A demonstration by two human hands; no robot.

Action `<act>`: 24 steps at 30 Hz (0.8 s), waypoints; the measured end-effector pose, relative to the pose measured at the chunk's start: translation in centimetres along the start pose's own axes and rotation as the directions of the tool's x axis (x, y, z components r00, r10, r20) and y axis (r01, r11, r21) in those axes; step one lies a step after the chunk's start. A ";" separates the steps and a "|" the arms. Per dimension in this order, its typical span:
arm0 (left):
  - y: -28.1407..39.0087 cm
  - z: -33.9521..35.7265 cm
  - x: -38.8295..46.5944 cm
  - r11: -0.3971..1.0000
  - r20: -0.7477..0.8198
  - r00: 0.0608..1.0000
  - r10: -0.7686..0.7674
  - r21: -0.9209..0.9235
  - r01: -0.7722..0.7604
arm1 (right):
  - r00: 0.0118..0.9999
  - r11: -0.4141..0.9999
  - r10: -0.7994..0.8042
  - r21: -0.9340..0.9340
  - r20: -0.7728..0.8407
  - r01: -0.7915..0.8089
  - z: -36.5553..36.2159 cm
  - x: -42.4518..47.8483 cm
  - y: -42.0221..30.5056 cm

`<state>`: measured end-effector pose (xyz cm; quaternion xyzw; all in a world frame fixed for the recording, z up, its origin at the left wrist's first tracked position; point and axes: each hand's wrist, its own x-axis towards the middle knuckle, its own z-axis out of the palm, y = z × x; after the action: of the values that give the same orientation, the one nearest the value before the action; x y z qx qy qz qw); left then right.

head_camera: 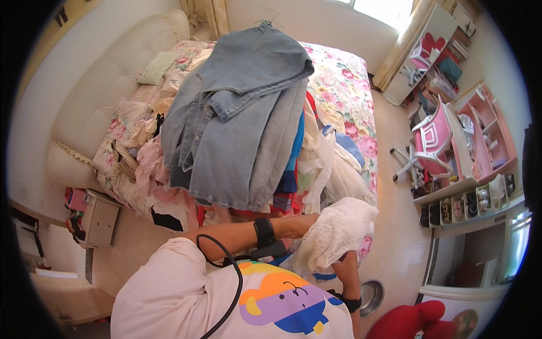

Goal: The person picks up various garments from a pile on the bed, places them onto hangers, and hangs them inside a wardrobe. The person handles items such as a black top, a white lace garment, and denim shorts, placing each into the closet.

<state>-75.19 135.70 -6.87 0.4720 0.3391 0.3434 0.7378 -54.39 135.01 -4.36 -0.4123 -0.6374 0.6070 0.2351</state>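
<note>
A white lace garment (338,233) is bunched up between my two hands, in front of my right side. My left hand (310,223) reaches into its left edge and holds it up, the fingers covered by cloth. At the lower edge, my right hand (348,261) grips the same lace. Left of it, a high stack of blue denim clothes (237,127) lies on the bed, with hanger hooks (267,19) sticking out at the far end. Beside the stack, pale sheer garments (338,165) spill toward the bed's right side.
The bed has a floral cover (338,80) and a padded headboard (101,97). Left stands a small nightstand (99,220). A pink swivel chair (432,137) and a shoe rack (470,205) are to the right. A metal basin (372,296) sits on the floor. A black cable (239,275) crosses my shirt.
</note>
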 end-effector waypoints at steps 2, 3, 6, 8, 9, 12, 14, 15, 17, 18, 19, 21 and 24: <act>0.5 -0.1 0.3 0.991 -0.047 0.998 -0.028 -0.133 0.021 | 0.999 0.997 0.027 -0.065 -0.029 -0.029 -0.5 0.1 0.3; 0.7 -0.2 0.4 0.967 -0.061 0.998 -0.020 -0.255 0.004 | 0.999 0.998 -0.007 -0.070 -0.031 0.005 -0.7 0.2 0.6; 1.3 -0.7 0.0 0.925 -0.097 0.993 -0.069 -0.379 0.028 | 0.980 0.982 -0.122 -0.162 -0.158 0.096 -1.9 0.6 1.3; 1.5 -1.2 -0.9 0.923 -0.121 0.988 -0.093 -0.382 0.040 | 0.964 0.969 -0.194 -0.187 -0.182 0.159 -3.0 0.8 1.5; 1.5 -1.8 -1.7 0.923 -0.133 0.987 -0.089 -0.384 0.032 | 0.956 0.975 -0.165 -0.184 -0.242 0.121 -3.6 1.0 1.4; -0.1 -3.0 -4.3 0.895 -0.217 0.971 -0.098 -0.445 -0.009 | 0.924 0.997 -0.070 -0.013 -0.375 0.070 -5.4 0.7 0.8; -2.4 -3.2 -5.3 0.884 -0.278 0.945 -0.172 -0.467 0.023 | 0.900 0.967 0.135 0.253 -0.414 -0.029 -7.1 0.0 -0.1; -3.8 -3.1 -5.6 0.886 -0.309 0.922 -0.235 -0.458 0.072 | 0.916 0.945 0.141 0.327 -0.375 -0.012 -7.4 0.0 -0.3; -6.2 -2.8 -6.1 0.798 -0.250 0.922 -0.296 -0.595 0.095 | 0.925 0.927 0.163 0.375 -0.342 -0.024 -7.4 -0.1 -0.8; -7.1 -2.6 -6.0 0.800 -0.259 0.934 -0.248 -0.599 0.046 | 0.941 0.929 0.156 0.369 -0.299 -0.037 -7.3 0.0 -1.1; -7.6 -2.8 -5.9 0.745 -0.256 0.911 -0.323 -0.663 0.078 | 0.948 0.940 0.142 0.340 -0.284 -0.039 -6.9 0.1 -1.4; -8.0 -3.0 -5.7 0.793 -0.275 0.879 -0.390 -0.586 0.169 | 0.964 0.955 0.100 0.296 -0.246 -0.023 -6.3 0.3 -2.2; -7.1 -3.3 -4.7 0.955 -0.234 0.927 -0.293 -0.112 0.274 | 0.968 0.962 0.094 0.273 -0.234 -0.028 -5.6 0.1 -3.7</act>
<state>-79.11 131.08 -13.73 0.3425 0.4799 0.3021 0.7491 -50.85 138.57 0.01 -0.4681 -0.5027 0.6388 0.3464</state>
